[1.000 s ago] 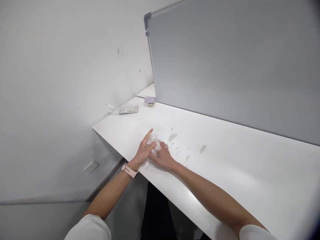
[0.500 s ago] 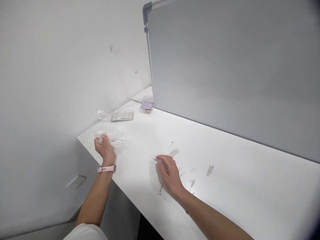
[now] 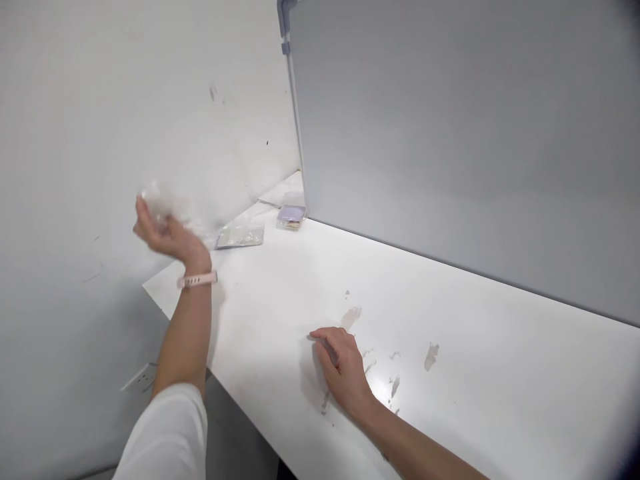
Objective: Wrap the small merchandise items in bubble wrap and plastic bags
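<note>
My left hand [image 3: 167,233], with a pink band [image 3: 197,279] on its wrist, is raised in front of the wall at the table's far left corner. Its fingers are closed on a crumpled clear plastic bag [image 3: 160,200], which is blurred by motion. Over the white table [image 3: 280,287], my right hand [image 3: 343,367] is held with fingers loosely curved and thumb apart, holding nothing. Grey-brown worn patches [image 3: 351,317] mark the tabletop around it.
Near the wall lies a flat clear packet [image 3: 241,236]. Beside it, a small bag with a lilac item [image 3: 291,215] sits by the foot of a large grey board [image 3: 450,133]. A power socket [image 3: 143,378] is on the wall, low at left.
My left hand has lifted from the tabletop up and to the left, carrying the plastic bag. My right hand has kept its pose over the table. The view has shifted slightly.
</note>
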Motion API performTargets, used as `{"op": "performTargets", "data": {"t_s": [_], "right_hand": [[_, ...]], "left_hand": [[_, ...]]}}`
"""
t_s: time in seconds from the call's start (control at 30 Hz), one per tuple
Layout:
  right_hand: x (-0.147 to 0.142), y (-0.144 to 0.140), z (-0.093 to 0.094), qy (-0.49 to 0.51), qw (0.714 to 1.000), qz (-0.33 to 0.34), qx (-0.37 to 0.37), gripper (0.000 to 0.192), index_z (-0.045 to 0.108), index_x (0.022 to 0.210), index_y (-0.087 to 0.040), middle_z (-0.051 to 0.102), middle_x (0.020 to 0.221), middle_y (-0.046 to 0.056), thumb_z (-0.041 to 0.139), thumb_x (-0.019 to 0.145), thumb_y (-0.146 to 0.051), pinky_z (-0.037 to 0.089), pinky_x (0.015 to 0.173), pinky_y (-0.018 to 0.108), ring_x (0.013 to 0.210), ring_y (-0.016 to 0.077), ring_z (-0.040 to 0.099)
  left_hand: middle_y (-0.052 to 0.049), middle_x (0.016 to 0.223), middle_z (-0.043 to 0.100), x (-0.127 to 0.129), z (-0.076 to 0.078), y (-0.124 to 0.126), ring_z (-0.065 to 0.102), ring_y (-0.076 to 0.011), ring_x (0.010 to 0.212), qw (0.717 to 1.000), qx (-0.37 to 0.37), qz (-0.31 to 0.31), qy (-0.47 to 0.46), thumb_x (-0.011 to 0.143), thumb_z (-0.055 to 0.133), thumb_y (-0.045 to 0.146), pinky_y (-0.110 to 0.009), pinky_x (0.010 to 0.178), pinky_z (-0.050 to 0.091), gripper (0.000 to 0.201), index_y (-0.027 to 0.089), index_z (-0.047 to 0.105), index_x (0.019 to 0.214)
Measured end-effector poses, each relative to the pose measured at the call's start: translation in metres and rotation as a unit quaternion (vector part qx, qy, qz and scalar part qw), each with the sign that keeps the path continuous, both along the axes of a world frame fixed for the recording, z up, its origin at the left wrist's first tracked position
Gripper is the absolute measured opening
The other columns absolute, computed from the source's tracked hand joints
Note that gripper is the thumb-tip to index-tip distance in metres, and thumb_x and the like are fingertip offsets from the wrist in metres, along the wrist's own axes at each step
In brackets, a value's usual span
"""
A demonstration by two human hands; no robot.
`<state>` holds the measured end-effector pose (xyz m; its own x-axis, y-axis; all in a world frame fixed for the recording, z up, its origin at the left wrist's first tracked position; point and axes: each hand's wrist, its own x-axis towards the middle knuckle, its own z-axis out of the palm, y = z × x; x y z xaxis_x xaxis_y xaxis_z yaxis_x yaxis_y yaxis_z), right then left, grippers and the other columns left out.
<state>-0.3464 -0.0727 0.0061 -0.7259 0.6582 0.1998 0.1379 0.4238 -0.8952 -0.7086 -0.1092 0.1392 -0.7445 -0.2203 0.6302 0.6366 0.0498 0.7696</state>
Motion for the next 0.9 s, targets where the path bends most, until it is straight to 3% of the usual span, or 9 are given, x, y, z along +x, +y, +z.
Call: {"op": "performTargets", "data": {"t_s": [0.07,0.17,0.27,0.33,0.47,0.57,0.63,0.8,0.9], "right_hand": [[-0.001,0.001,-0.001,0.009,1.000,0.001,0.014,0.026,0.067,0.102,-0.027,0.071,0.089,0.001,0.043,0.096,-0.018,0.049,0.083,0.041,0.085,0.0202,0.063],[-0.003,0.002,-0.004,0.034,0.999,0.001,0.042,0.025,0.065,0.100,-0.027,0.069,0.080,0.000,0.044,0.096,-0.016,0.049,0.076,0.039,0.076,0.0187,0.063],[-0.006,0.002,-0.007,0.059,0.996,-0.007,0.065,0.025,0.064,0.099,-0.026,0.069,0.081,0.000,0.044,0.094,-0.012,0.049,0.074,0.037,0.076,0.0176,0.064],[-0.007,0.003,-0.008,0.069,0.995,-0.012,0.071,0.026,0.063,0.099,-0.026,0.070,0.085,0.000,0.045,0.093,-0.010,0.049,0.075,0.036,0.079,0.0174,0.065],[-0.006,0.004,-0.007,0.060,0.996,-0.006,0.063,0.027,0.064,0.101,-0.026,0.071,0.087,0.000,0.046,0.092,-0.008,0.048,0.077,0.037,0.082,0.0178,0.066],[-0.005,0.003,-0.007,0.041,0.998,0.003,0.048,0.026,0.065,0.099,-0.026,0.069,0.080,-0.001,0.046,0.093,-0.010,0.046,0.078,0.038,0.076,0.0174,0.064],[-0.005,0.003,-0.007,0.030,0.999,0.008,0.043,0.025,0.065,0.097,-0.026,0.068,0.077,-0.001,0.045,0.094,-0.011,0.046,0.078,0.039,0.074,0.0175,0.063],[-0.004,0.001,-0.007,0.015,0.999,0.011,0.041,0.027,0.066,0.096,-0.026,0.065,0.075,-0.001,0.043,0.094,-0.012,0.045,0.078,0.039,0.073,0.0178,0.060],[-0.005,0.001,-0.006,0.013,0.999,0.007,0.037,0.027,0.067,0.095,-0.026,0.064,0.073,-0.001,0.042,0.094,-0.013,0.045,0.079,0.040,0.071,0.0174,0.058]], "left_hand": [[-0.010,0.133,0.048,-0.020,0.027,0.056,0.042,-0.0189,0.138,0.996,0.022,0.064,0.062,0.093,0.051,0.016,-0.034,0.119,0.034,0.046,0.011,0.045,0.139],[-0.003,0.133,0.052,-0.045,0.048,0.147,0.038,-0.0229,0.144,0.999,-0.023,0.035,-0.001,0.097,0.059,0.035,-0.036,0.113,0.043,0.045,0.025,0.050,0.140],[-0.004,0.138,0.047,-0.056,0.041,0.216,0.038,-0.0237,0.144,0.990,-0.127,-0.043,-0.041,0.101,0.054,0.044,-0.040,0.111,0.040,0.054,0.024,0.041,0.150],[-0.008,0.147,0.041,-0.054,0.025,0.237,0.038,-0.0274,0.145,0.969,-0.216,-0.103,-0.052,0.100,0.057,0.046,-0.044,0.114,0.036,0.067,0.021,0.029,0.155],[-0.018,0.158,0.027,-0.031,-0.020,0.224,0.024,-0.0347,0.147,0.930,-0.338,-0.107,-0.094,0.101,0.055,0.042,-0.050,0.118,0.024,0.070,0.009,0.018,0.150],[-0.023,0.147,0.040,-0.008,-0.055,0.206,0.028,-0.0342,0.142,0.894,-0.409,-0.118,-0.137,0.102,0.050,0.035,-0.054,0.114,0.023,0.047,0.004,0.037,0.134],[-0.023,0.147,0.041,0.003,-0.074,0.203,0.027,-0.0391,0.143,0.868,-0.451,-0.150,-0.146,0.091,0.066,0.038,-0.058,0.112,0.024,0.055,0.007,0.046,0.132],[-0.018,0.160,0.029,0.008,-0.098,0.202,0.025,-0.0482,0.143,0.740,-0.631,-0.197,-0.127,0.084,0.065,0.035,-0.065,0.107,0.028,0.073,0.024,0.040,0.152],[-0.017,0.153,0.042,0.009,-0.105,0.184,0.042,-0.0423,0.134,0.722,-0.660,-0.193,-0.076,0.091,0.051,0.026,-0.056,0.106,0.035,0.063,0.025,0.041,0.153]]}}
